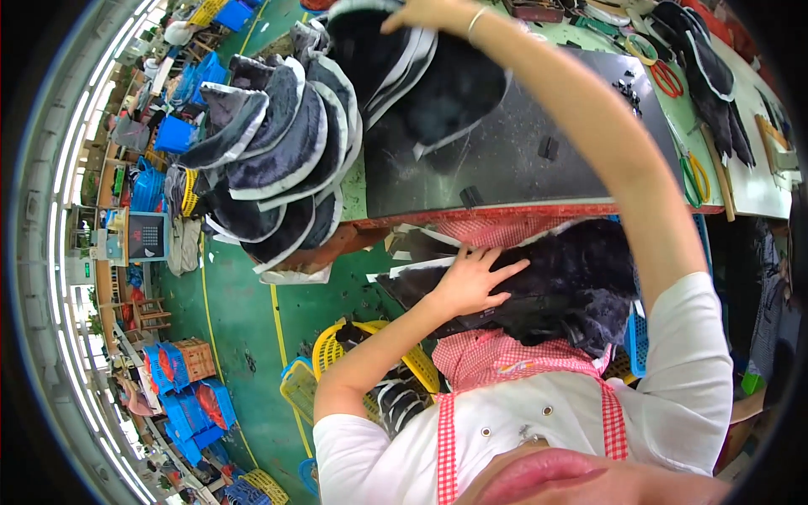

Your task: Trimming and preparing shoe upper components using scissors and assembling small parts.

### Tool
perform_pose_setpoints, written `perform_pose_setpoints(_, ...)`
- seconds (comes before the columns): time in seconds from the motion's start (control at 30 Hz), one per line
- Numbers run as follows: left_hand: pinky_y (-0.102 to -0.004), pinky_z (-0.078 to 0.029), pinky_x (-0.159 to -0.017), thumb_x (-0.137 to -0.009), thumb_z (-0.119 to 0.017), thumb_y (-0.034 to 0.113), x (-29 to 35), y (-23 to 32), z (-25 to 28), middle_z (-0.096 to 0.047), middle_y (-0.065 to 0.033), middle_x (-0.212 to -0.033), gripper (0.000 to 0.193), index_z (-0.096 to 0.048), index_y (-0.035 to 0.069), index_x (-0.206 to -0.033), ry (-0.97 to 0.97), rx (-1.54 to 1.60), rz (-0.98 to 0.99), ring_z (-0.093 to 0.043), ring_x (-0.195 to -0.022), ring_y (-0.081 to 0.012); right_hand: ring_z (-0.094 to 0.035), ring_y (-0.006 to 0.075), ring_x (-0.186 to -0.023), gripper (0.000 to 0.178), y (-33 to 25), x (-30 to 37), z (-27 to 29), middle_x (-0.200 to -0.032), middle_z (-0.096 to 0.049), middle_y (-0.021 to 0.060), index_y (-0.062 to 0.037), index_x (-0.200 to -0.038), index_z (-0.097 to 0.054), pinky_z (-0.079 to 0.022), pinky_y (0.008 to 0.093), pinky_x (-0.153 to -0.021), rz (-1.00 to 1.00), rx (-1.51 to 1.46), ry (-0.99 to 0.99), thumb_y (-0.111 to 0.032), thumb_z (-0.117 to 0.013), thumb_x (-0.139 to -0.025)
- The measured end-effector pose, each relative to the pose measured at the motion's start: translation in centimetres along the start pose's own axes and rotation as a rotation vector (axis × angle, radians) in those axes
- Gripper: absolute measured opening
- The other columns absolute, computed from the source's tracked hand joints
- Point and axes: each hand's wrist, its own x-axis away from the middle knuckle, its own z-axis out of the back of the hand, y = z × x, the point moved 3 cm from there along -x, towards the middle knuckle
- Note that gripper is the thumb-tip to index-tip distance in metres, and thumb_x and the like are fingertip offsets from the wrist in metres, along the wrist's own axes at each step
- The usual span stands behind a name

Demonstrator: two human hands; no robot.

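Observation:
Across my lap lies a bundle of dark plush fabric pieces [555,282] with pale backing at some edges. My left hand [473,282] rests on it, fingers spread and palm down. My right arm stretches far across the table, and my right hand [429,13] is at the top edge of the view. Its fingers close over the upper edge of a dark plush piece [370,42] with a white border; part of the hand is cut off. Just below that hand, another dark plush piece [459,88] lies on the black board [505,168].
Overlapping white-edged plush pieces [282,147] are heaped at the table's left end. Red-handled scissors [667,80] and green-yellow scissors [695,178] lie on the right. A yellow basket [328,349] stands on the floor by my left arm. Blue crates [189,417] stand farther left.

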Motion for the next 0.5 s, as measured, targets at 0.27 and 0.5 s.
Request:
perform_pose_setpoints(0.27, -0.0561, -0.032, -0.104, -0.080, -0.064, 0.039, 1.2, 0.9, 0.4, -0.049, -0.0204, -0.131, 0.066, -0.042, 0.033, -0.142, -0.003, 0.084, -0.043, -0.049, -0.120, -0.0360, -0.065, 0.0173, -0.085, 0.036, 2.6, 10.9, 18.7, -0.096, -0.070, 0.0080, 0.0048, -0.107, -0.066, -0.052, 0.0282, -0.079, 0.109, -0.503, -0.050, -0.015, -0.075, -0.078)
perform_pose_setpoints(0.5, -0.0455, -0.036, -0.103, -0.079, -0.068, 0.029, 4.3, 1.3, 0.9, -0.050, -0.0179, -0.129, 0.058, -0.052, 0.025, -0.134, 0.264, 0.178, 0.060, -0.048, -0.116, -0.0376, -0.066, 0.0209, -0.091, 0.032, 10.9, 28.4, 15.8, -0.105, -0.067, 0.0113, -0.0034, -0.113, -0.063, -0.053, 0.0321, -0.082, -0.386, -1.058, -0.171, -0.008, -0.069, -0.083)
